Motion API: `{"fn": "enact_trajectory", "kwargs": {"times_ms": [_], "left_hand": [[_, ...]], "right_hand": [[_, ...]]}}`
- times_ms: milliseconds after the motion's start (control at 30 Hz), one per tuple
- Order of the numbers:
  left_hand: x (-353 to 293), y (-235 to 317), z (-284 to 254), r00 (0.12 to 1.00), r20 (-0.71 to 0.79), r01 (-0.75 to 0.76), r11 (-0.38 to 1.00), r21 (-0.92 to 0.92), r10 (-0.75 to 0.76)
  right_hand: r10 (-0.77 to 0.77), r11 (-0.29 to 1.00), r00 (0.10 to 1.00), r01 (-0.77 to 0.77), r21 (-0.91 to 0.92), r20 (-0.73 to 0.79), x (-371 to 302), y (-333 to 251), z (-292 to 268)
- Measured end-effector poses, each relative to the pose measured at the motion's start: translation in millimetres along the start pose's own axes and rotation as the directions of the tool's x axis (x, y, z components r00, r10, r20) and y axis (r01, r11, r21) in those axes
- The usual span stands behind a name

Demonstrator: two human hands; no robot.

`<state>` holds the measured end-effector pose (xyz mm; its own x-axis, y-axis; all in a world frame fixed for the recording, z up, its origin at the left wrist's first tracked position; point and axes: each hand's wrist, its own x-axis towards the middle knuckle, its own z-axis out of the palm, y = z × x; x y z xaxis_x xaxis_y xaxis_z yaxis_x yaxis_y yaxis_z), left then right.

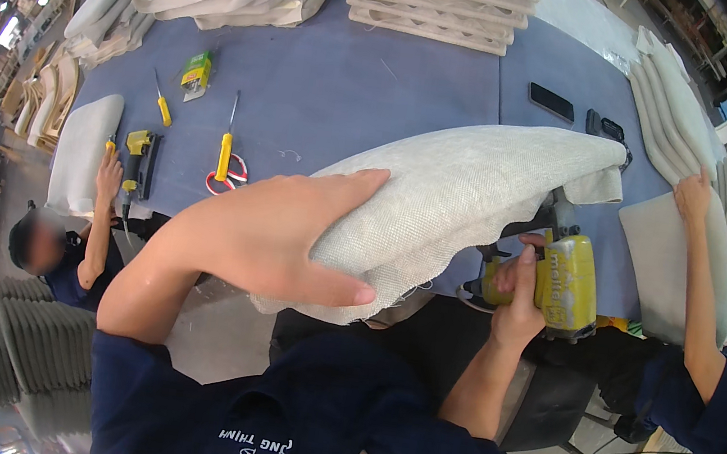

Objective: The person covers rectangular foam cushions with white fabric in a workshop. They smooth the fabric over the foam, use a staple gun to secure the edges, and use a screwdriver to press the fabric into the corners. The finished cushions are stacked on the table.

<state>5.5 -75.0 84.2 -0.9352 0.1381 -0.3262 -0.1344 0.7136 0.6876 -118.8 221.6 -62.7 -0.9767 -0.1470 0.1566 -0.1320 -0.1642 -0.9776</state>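
Observation:
My left hand [281, 231] grips the left end of a curved panel covered in light grey-beige woven fabric [458, 193], thumb on the near side and fingers over the top. The panel is held tilted above the blue table, its loose fabric edge hanging unevenly toward me. In my right hand [519, 305] is a yellow staple gun [570, 280], my fingers wrapped round its handle. Its dark nose points up to the underside of the panel's right end. Whether the tip touches the panel is hidden by the fabric.
On the blue table [327, 77] lie red-handled scissors [238, 177], yellow-handled screwdrivers [224, 155], another staple gun [138, 154], a small green-yellow box [196, 72] and a phone [551, 102]. Stacks of fabric panels [441, 5] line the far edge. Co-workers handle panels at left and right.

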Motion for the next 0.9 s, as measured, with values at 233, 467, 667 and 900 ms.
{"fn": "enact_trajectory", "kwargs": {"times_ms": [233, 467, 667, 900], "left_hand": [[-13.3, 17.9, 13.0, 0.978, -0.131, -0.142, 0.976, 0.163, 0.164], [-20.7, 31.2, 14.7, 0.952, -0.221, -0.15, 0.952, 0.268, 0.212], [-24.6, 41.9, 8.9, 0.922, -0.332, -0.049, 0.908, 0.416, 0.201], [-16.3, 32.4, -3.3, 0.835, -0.439, 0.089, 0.706, 0.703, 0.333]], "right_hand": [[-0.009, 1.0, 1.0, 0.009, 0.024, 0.01, -0.1, 0.6, -0.4], [0.031, 0.998, 0.999, -0.031, 0.055, -0.009, 5.4, -9.9, 12.2], [0.086, 0.996, 0.996, -0.086, -0.004, 0.009, 20.0, -26.5, 27.4], [-0.025, 1.0, 0.999, 0.024, 0.021, 0.043, 39.2, -38.4, 57.9]]}}
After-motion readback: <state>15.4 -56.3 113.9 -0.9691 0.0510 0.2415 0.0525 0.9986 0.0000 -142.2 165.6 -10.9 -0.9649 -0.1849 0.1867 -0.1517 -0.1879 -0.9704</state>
